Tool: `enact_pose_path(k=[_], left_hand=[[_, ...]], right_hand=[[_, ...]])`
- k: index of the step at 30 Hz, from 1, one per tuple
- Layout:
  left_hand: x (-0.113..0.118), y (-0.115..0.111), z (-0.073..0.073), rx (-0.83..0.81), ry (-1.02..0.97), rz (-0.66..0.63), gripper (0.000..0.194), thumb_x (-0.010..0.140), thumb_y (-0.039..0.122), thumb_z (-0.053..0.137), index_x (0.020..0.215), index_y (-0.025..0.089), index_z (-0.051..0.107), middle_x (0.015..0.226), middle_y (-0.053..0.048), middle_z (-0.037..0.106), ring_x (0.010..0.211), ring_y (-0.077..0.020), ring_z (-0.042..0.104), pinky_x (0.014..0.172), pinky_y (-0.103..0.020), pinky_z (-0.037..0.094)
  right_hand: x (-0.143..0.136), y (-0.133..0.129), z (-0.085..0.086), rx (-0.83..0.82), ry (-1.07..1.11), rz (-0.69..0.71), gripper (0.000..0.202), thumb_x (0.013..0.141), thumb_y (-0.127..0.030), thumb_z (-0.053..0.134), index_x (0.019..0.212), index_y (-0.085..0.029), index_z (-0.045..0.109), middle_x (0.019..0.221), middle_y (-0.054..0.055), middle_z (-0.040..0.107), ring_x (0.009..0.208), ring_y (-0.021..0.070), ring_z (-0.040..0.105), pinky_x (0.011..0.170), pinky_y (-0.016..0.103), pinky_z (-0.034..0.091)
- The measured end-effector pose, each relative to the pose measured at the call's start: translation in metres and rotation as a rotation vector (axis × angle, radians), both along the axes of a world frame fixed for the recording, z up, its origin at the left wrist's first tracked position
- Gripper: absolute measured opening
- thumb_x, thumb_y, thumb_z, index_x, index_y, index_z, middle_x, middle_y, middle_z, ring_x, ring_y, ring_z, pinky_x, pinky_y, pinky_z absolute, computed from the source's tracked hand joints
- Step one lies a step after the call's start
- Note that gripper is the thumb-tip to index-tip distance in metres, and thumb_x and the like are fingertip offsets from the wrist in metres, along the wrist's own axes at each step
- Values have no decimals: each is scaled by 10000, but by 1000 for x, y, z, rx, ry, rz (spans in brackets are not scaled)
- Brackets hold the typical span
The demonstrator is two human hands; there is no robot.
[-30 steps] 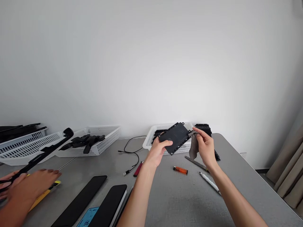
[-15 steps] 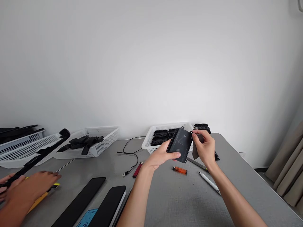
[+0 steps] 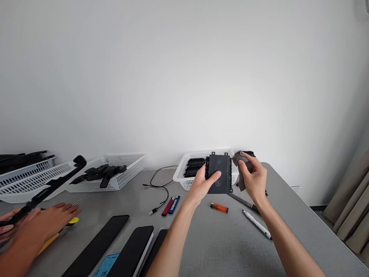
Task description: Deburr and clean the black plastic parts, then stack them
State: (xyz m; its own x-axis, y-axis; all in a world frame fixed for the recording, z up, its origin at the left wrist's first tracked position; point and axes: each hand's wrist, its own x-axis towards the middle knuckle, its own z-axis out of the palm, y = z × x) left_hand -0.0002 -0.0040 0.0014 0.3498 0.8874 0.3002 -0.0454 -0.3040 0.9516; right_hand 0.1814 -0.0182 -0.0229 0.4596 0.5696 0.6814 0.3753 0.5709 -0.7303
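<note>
The left hand (image 3: 199, 185) grips 1 dark plate (image 3: 225, 179) by its left side, thumb on the flat face. The plate is raised in front of 1 white basket (image 3: 184, 183). The right hand (image 3: 256, 180) pinches 1 crumpled gray sheet (image 3: 241, 161) beside the plate. Below, 1 orange lighter (image 3: 219, 208) and 1 white marker (image 3: 257, 225) lie on the table (image 3: 216, 242).

the head view looks forward and down at a table (image 3: 213, 238).

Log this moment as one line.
left hand: grips black part | right hand: pinches gray cloth | orange lighter: on table
</note>
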Motion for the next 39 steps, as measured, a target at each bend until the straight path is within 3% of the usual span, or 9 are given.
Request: enact_pose_path(k=[7,12,17,22,26,30,35,39], left_hand=[[5,1,-6,10,-88,-52,501,809,436,739,1223,188,605,1300,-122,660,1183,-310,624,937,-399,531],[4,7,-10,35,-188,46,497,778,433,765,1184,183,625,1197,-109,711,1111,-294,661,917,-386,538],[-3,13,-9,30,-282,167,556,726,440,801,1192,181,643,1232,-114,701,1150,-301,643,954,-391,521],[-9,16,-8,-9,-301,185,616,697,452,822,1216,172,643,1266,-128,686,1216,-324,604,989,-413,503],[-14,15,-5,-31,-292,164,622,715,459,812,1246,188,635,1294,-125,672,1263,-334,573,1019,-426,489],[-14,9,-3,-34,-217,64,540,747,443,793,1210,201,657,1279,-112,682,1212,-325,608,1009,-427,503],[-4,1,-4,-27,-142,-59,492,782,413,770,1214,216,644,1272,-101,685,1184,-307,627,965,-398,530],[0,3,-6,-12,-225,11,506,759,427,783,1182,189,641,1249,-115,694,1169,-312,637,987,-420,519]], right_hand=[[-5,-5,6,-41,-134,94,307,904,-363,587,1110,-194,740,1012,77,729,827,210,650,724,336,513],[-9,-7,3,-168,-141,146,293,874,-330,587,1043,-171,765,908,71,754,781,221,672,684,325,517],[-15,-15,7,-204,-276,265,259,847,-255,577,997,-181,775,980,70,763,854,222,697,758,324,533],[-8,-26,16,-268,-420,322,273,791,-145,560,944,-194,780,960,46,760,857,199,697,775,304,528],[2,-30,21,-267,-348,184,234,802,-161,563,893,-194,776,885,46,756,787,202,691,716,308,523],[2,-24,20,-81,-186,17,252,887,-287,578,1025,-189,764,921,63,741,756,199,669,689,321,526],[-14,-19,15,34,-228,28,279,909,-255,558,1106,-200,748,1010,78,725,781,186,668,665,305,529],[-25,-22,12,-6,-265,105,272,879,-204,555,1056,-187,762,963,75,734,805,191,687,687,299,535]])
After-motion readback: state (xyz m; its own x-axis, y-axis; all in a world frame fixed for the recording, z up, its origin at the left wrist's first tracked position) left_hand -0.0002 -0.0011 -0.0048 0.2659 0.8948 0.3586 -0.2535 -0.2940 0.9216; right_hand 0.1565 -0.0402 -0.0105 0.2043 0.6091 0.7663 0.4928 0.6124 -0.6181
